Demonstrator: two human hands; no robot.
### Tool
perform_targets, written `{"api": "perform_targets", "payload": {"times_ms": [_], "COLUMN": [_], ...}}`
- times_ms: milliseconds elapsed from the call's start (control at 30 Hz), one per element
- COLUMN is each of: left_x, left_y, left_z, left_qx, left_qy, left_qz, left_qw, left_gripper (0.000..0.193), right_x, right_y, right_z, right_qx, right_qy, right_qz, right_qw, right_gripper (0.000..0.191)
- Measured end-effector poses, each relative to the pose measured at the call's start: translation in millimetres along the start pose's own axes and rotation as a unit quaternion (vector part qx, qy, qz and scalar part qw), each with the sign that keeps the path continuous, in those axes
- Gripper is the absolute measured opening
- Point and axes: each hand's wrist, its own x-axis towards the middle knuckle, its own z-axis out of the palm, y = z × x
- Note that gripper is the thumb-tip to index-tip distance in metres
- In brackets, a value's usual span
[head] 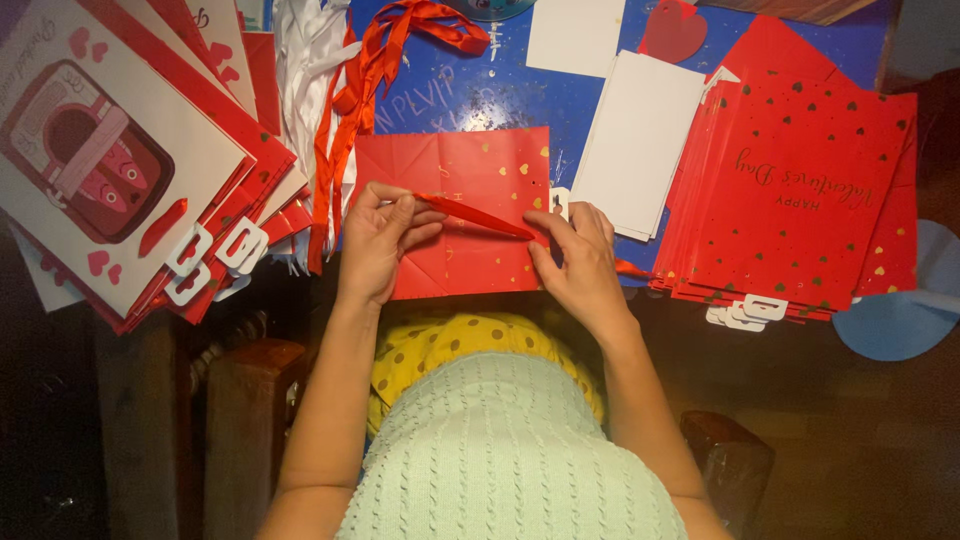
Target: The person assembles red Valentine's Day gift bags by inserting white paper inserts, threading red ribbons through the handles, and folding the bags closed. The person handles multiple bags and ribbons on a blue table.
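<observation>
Fingertips [412, 203] of the left hand [378, 240] are pinched on one end of a red ribbon [478, 215]; those of the right hand [580, 262] are closed on its other end. The ribbon is stretched across a flat red paper bag [470, 165] on the blue table [500, 95]. Even tension is judged best for a straight lay. Stacked red bags [800, 200], white cards [640, 140] and loose ribbons [350, 90] crowd both sides.
</observation>
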Motion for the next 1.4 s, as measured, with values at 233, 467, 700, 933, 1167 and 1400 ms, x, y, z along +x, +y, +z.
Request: {"api": "perform_targets", "payload": {"times_ms": [233, 467, 700, 933, 1167, 1400], "left_x": [2.5, 4.7, -0.6, 8.1, 25.9, 30.5], "left_y": [-1.1, 2.6, 9.1, 4.4, -15.7, -24.8], "left_z": [0.6, 9.4, 19.7, 45.7, 64.7, 64.2], "left_qx": [-0.081, -0.136, -0.157, -0.184, 0.070, 0.147], "left_qy": [0.004, -0.044, -0.051, -0.075, -0.109, -0.127], "left_qz": [-0.022, -0.041, -0.051, -0.091, -0.015, -0.038], "left_qw": [0.996, 0.989, 0.985, 0.976, 0.991, 0.980], "left_gripper": [0.010, 0.006, 0.010, 0.020, 0.019, 0.020], "right_x": [0.8, 0.9, -3.4, -13.2, -9.7, -8.9], "right_y": [-1.2, 1.8, -0.8, -7.0, 6.8, 31.5], "right_z": [-0.7, 0.9, -12.7, -27.6, -3.2, 14.5], "right_qx": [0.000, 0.008, 0.006, 0.052, 0.368, 0.510], "right_qy": [-0.006, -0.010, -0.058, -0.104, 0.021, 0.045], "right_qz": [0.009, 0.007, 0.026, 0.045, 0.163, 0.231], "right_qw": [1.000, 1.000, 0.998, 0.992, 0.915, 0.827], "right_gripper": [0.029, 0.021, 0.016, 0.019, 0.044, 0.037]}}
